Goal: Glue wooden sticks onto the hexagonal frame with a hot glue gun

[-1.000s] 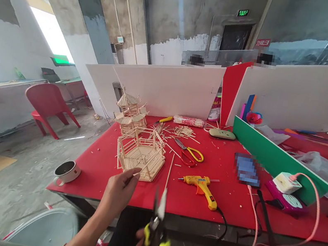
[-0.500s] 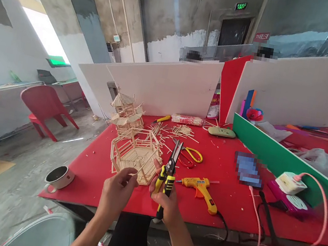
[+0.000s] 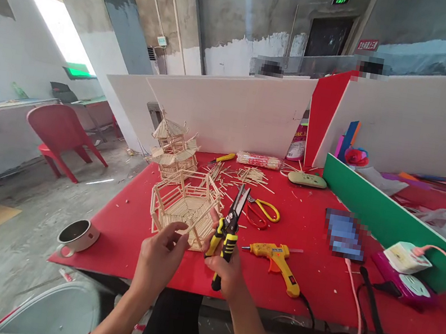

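Observation:
My right hand point(image 3: 228, 273) is wrapped round the black-and-yellow handles of a pair of snips point(image 3: 233, 220). Their blades point up and away from me, slightly parted. My left hand point(image 3: 161, 253) is closed in a pinch at the near edge of a hexagonal stick frame point(image 3: 169, 203); whatever lies between its fingertips is too small to make out. This frame has a slatted floor and a raised railing. Behind it stands a tiered stick pagoda point(image 3: 172, 150) with pointed roofs.
Loose sticks point(image 3: 252, 176) lie beyond the frame, near a wrapped stick bundle point(image 3: 260, 161). To the right are yellow-and-red handled pliers point(image 3: 264, 211), a yellow glue gun point(image 3: 279, 262), a phone point(image 3: 344, 234) and a power strip point(image 3: 405, 277). A mug point(image 3: 81, 235) stands at the left table edge.
The view has shifted slightly, so the table items on the right sit farther right. Both hands keep nearly the same pose, and the snips stay in my right hand.

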Demonstrator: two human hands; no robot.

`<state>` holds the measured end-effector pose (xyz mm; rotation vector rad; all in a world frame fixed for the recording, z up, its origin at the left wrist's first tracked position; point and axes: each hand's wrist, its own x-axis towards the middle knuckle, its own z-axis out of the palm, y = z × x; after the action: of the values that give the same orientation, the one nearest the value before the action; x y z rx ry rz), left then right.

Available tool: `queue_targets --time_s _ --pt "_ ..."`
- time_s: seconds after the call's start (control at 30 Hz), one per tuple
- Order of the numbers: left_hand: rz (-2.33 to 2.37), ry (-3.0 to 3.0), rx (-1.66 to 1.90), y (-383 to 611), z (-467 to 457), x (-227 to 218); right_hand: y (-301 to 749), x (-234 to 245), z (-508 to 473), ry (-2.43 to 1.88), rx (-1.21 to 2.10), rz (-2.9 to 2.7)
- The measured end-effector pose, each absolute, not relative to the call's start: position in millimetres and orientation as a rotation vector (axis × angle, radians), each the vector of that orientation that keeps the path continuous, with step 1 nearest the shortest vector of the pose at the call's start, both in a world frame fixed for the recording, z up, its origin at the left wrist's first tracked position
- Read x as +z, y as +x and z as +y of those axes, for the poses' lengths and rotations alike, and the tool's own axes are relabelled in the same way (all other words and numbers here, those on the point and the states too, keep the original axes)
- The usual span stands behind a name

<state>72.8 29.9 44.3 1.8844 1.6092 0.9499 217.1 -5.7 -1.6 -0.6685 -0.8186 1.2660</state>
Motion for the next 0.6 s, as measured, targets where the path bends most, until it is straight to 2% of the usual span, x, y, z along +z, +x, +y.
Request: queue_targets --time_s 0.37,0.6 --pt "1.638 1.924 0.927 69.5 32.0 45.5 215.4 -3.8 -1.3 -0.636 1.258 -0.841" --pt "1.836 2.092 0.750 70.1 30.8 51.6 216.4 1.3 -2.8 -0.664 1.280 -0.828"
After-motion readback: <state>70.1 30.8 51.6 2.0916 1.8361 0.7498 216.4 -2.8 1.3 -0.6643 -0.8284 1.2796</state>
